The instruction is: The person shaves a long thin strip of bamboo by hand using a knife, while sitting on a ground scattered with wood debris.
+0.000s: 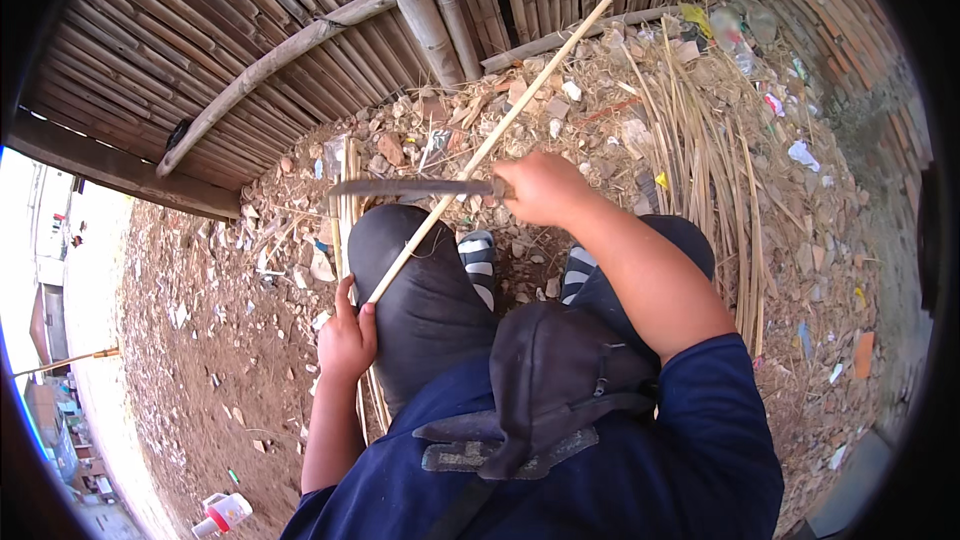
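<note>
A long, pale peeled cane [520, 111] slants across my left knee, its far end up toward the fence. Its near end meets my left hand [348, 338], whose thumb and fingers are closed at it beside the knee. My right hand [545, 188] is wrapped around the handle of a long, dark-bladed knife [400, 187]. The blade lies roughly level, pointing left, and crosses the cane just above the knee. Whether the edge touches the cane I cannot tell. Several thin split strips [349, 170] lie beside my left leg, partly hidden by the knee and hand.
A bundle of long split strips [695, 150] lies right of my right knee. Ahead stands a bamboo fence [250, 50] with wooden poles; a brick wall [850, 20] rises at right. Rubble and litter cover the ground. A white and red container [222, 514] lies at lower left.
</note>
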### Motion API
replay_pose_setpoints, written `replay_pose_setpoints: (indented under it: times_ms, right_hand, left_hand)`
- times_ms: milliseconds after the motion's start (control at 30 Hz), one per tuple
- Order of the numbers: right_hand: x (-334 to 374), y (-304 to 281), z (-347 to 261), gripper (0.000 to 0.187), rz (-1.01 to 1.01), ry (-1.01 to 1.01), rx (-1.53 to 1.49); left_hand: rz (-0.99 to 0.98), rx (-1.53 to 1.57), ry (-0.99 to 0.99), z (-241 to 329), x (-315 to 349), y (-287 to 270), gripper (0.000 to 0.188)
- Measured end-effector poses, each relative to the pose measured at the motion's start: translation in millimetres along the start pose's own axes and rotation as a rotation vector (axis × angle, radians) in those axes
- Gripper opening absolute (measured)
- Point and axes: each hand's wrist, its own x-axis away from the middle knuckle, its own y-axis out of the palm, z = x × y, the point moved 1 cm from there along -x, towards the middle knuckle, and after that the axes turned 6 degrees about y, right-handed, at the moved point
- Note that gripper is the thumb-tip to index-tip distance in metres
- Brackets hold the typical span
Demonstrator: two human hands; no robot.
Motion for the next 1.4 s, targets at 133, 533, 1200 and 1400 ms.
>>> replay_pose_setpoints:
  times_ms: [133,533,1200,1400]
  right_hand:
    - [-11,-11,6,0.018,-0.082,0.089,-0.060]
    - [-5,-16,17,0.025,-0.032,0.180,-0.099]
    - [0,-3,7,0.015,0.040,0.008,-0.035]
    - [-25,-10,52,0.020,0.117,0.176,-0.235]
  left_hand:
    - [0.043,0.100,0.026,-6,-1,4,0.054]
    - [-0.017,0.064,0.022,-2,-5,-4,0.053]
    - [0.023,0.092,0.014,-7,-3,3,0.051]
    - [0.059,0.130,0.022,-6,-3,2,0.050]
